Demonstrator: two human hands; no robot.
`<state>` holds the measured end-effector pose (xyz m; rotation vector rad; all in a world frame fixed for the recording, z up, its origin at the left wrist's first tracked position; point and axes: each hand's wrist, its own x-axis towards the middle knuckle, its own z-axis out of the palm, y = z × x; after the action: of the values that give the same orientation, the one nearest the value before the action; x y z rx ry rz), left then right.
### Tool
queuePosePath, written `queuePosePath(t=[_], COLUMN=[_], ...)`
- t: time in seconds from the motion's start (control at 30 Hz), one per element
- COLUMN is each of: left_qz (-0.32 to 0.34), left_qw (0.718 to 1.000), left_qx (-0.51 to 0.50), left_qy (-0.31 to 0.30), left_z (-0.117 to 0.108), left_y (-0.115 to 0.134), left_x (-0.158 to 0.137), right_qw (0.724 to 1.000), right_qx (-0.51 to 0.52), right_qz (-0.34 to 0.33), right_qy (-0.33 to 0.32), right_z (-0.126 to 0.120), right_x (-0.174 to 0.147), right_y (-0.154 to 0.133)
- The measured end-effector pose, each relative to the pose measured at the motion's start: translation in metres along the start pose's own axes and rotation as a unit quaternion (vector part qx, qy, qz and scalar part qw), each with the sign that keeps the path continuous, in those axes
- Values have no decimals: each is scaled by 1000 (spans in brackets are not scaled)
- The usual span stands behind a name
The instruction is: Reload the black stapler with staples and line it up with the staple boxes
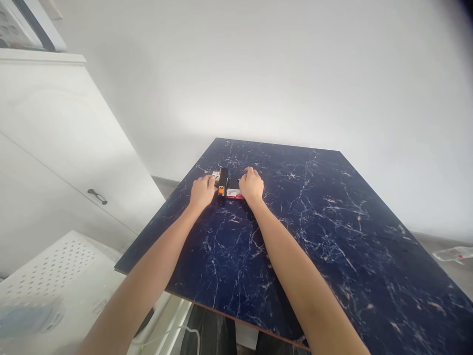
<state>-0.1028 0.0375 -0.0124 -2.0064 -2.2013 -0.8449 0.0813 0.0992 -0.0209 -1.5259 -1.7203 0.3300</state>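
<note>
Head view has the black, orange-labelled object [223, 181] on the marbled surface [314, 222], long axis running away from the person, just right of the half-curled left hand [202, 191] and farther from the folded right hand [252, 185], though I can't tell what either grip holds.

A dark-blue marbled counter [314, 212] is standing before a plain pale wall [258, 74]. On the left, a white cabinet [55, 138] is showing a dark handle [97, 196], and a partly cropped object [22, 27] is sitting on its top. Below, a white perforated surface [51, 266] is occupying the corner, with a blurred bluish shape [29, 319] lying over it. A pale cable [192, 329] is curving under the counter's near edge. Past its right edge, a clear bottle-like object [453, 254] is lying.
</note>
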Motion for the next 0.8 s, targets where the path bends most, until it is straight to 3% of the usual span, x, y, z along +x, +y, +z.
queuePosePath(t=[0.1,0.2,0.3,0.43,0.6,0.8], left_qz=[6,16,47,61,63,128], left_qw=[999,998,998,997,997,988], left_qx=[-20,-19,-14,42,-13,-22], left_qy=[-46,-54,-38,-10,42,-89], left_z=[4,5,4,0,-14,-28], left_y=[-10,-13,-7,4,9,23], left_x=[9,13,11,4,0,-8], right_qw=[998,989,986,992,979,974], right_qx=[23,68,85,65,34,28], right_qz=[-46,-100,-122,-97,-165,-192], right_qy=[-37,-82,-80,-39,-112,-118], right_z=[4,7,6,1,-2,0], right_x=[5,8,7,3,-2,-5], right_y=[6,9,9,6,0,-2])
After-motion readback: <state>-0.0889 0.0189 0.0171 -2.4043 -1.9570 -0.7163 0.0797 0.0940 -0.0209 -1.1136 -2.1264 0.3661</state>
